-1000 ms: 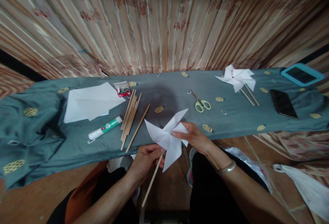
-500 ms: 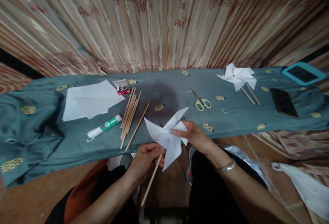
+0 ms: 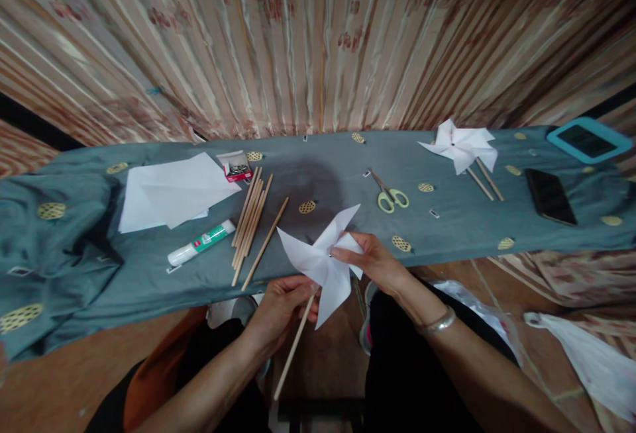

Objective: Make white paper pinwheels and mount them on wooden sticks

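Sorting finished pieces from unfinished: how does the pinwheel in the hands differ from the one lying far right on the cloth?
The held pinwheel is up off the table, left hand on its stick, right hand at its centre; the far pinwheel lies untouched on the teal cloth. Two sticks show by the far one, one under the held. Both are white paper.

Your arms are bare to the elbow, no sleeves showing. A thin silver bangle (image 3: 437, 322) circles your right wrist. Below the bangle, dark black trousers (image 3: 412, 373) cover both legs, and left of it an orange garment (image 3: 149, 386) shows (its cut is unclear).
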The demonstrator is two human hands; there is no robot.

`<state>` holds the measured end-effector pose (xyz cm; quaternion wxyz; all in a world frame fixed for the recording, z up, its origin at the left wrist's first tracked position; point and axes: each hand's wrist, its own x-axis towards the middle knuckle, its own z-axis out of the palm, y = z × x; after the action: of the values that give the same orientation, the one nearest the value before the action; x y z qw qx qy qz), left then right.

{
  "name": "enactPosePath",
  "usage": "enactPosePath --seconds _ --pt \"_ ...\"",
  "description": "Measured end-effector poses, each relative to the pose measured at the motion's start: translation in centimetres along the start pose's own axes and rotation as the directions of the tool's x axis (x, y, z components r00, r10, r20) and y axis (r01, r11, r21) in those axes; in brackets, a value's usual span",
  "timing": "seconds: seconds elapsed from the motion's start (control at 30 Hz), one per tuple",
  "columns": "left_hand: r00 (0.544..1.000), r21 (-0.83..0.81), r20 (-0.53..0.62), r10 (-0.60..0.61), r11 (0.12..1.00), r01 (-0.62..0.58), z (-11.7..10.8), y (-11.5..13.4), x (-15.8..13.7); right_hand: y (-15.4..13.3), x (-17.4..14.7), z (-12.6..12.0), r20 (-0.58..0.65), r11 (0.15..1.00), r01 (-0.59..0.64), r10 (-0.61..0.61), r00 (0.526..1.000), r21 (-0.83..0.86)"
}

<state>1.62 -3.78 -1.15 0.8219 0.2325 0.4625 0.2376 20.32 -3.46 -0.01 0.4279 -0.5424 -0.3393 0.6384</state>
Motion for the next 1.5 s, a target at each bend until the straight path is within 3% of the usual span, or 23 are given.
enactPosePath --seconds 0.67,1.03,1.5 --pt "0.999 -0.057 0.035 -0.020 0.998 0.022 0.00 0.22 -0.09 -0.05 -0.02 0.06 0.000 0.999 -0.025 0.025 1.000 0.024" --pt "0.999 -0.002 0.034 -0.005 1.000 0.005 -0.23 -0.08 -0.07 -0.07 0.06 0.18 -0.009 0.999 -0.031 0.032 0.999 0.022" --pt "0.982 0.216 0.024 0.187 0.958 -0.188 0.04 -0.04 0.10 0.72 0.00 0.34 -0.055 0.993 0.013 -0.020 0.998 -0.117"
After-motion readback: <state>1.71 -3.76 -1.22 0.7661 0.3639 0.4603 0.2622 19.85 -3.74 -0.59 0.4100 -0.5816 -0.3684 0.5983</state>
